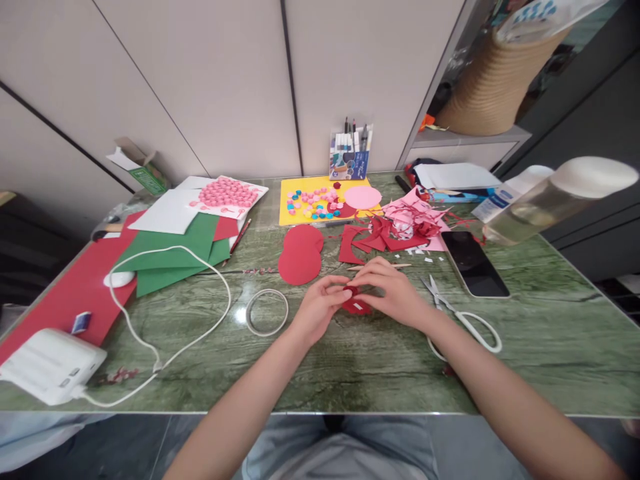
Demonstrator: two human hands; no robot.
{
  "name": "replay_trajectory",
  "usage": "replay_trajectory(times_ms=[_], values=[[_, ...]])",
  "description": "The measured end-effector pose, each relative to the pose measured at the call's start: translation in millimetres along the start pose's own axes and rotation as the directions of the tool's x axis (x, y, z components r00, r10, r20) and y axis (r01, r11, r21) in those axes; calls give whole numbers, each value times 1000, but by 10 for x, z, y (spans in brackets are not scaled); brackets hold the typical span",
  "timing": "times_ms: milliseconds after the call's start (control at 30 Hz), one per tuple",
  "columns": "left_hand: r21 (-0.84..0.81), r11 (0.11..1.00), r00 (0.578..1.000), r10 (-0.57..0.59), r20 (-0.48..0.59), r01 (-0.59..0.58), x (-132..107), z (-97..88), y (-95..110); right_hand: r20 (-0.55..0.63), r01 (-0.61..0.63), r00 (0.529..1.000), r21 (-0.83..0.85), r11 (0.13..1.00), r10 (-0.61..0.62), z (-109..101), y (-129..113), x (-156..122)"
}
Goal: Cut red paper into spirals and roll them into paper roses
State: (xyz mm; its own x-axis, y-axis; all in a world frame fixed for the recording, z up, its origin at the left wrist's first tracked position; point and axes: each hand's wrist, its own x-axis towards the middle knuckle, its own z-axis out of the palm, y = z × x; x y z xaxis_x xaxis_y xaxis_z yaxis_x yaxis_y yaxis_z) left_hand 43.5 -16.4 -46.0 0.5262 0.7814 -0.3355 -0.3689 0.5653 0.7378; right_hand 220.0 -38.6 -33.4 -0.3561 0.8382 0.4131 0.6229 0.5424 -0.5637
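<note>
My left hand (324, 301) and my right hand (389, 288) meet near the middle of the table, both closed on a small piece of rolled red paper (356, 305). A small white strip shows on its near side. Fingers cover part of the roll. Just beyond my hands lies a thin pointed wooden stick (400, 266), partly hidden by my right hand. Round red paper discs (300, 261) overlap to the left of it. White-handled scissors (463, 313) rest beside my right forearm, which covers part of one handle.
A roll of tape (267, 312) and a white cable (227, 293) from a white power bank (53, 365) lie left. Red paper scraps (383, 237) and a yellow sheet (286, 208) with small coloured rolls lie behind. A phone (475, 264) and a clear bottle (540, 207) are right.
</note>
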Motion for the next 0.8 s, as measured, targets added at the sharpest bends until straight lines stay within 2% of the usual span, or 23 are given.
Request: replay_trajectory(times_ms=[200, 367, 567, 800], values=[[25, 999, 999, 46, -30, -45, -1, 8, 36, 23, -104, 994, 42, 994, 103, -45, -27, 24], [17, 996, 995, 88, -49, -87, 6, 11, 55, 20, -214, 977, 149, 965, 214, -23, -62, 19], [66, 989, 984, 136, -113, -129, 13, 28, 32, 66, -337, 941, 285, 897, 332, 73, -82, -1], [113, 977, 975, 194, -111, -181, 26, 26, -10, 151, -438, 898, 421, 795, 414, 97, -31, 4]])
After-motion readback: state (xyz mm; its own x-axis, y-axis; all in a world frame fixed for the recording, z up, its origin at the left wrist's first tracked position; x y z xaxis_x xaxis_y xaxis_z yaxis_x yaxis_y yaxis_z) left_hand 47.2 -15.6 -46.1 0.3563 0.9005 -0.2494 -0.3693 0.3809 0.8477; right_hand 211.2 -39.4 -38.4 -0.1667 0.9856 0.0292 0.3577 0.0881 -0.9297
